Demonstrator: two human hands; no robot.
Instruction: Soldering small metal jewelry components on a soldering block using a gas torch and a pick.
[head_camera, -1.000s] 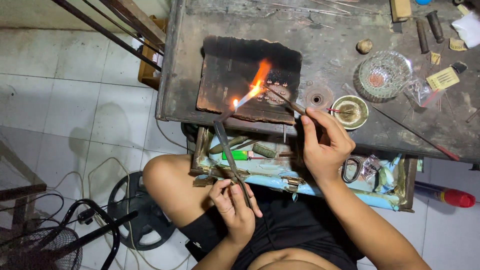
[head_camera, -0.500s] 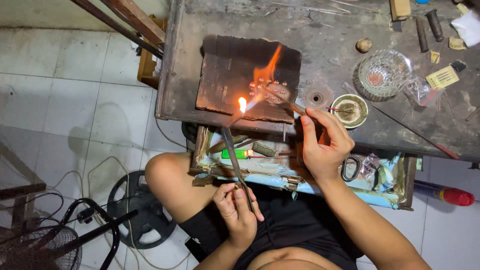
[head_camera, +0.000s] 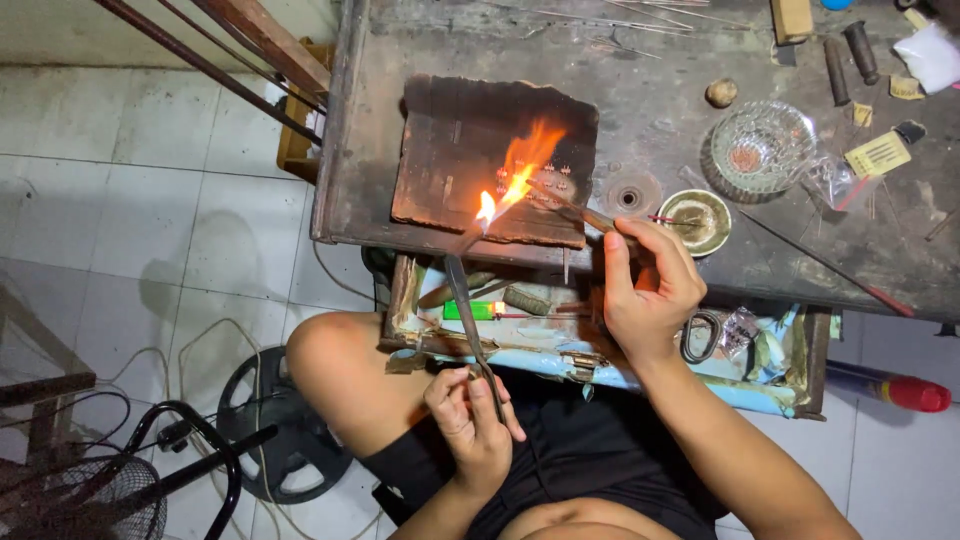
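My left hand (head_camera: 472, 418) grips a thin metal torch (head_camera: 462, 295) low over my lap, its nozzle pointing up at the bench. An orange flame (head_camera: 517, 170) blows from its tip across a charred black block (head_camera: 460, 150). My right hand (head_camera: 648, 290) holds long tweezers (head_camera: 580, 210) whose tips reach into the flame, over small metal pieces (head_camera: 556, 178) lying on the block. Both hands are closed around their tools.
The worn dark workbench (head_camera: 650, 120) carries a glass dish (head_camera: 762, 148), a small brass bowl (head_camera: 696, 220), a round metal disc (head_camera: 630, 196) and scattered tools. An open drawer (head_camera: 600, 345) under it holds scissors and a green lighter. A fan (head_camera: 270, 420) and cables lie on the tiled floor.
The flame has swung and grown, now licking further up across the block. My left hand shifted the torch slightly; my right hand stays with the tweezers at the block.
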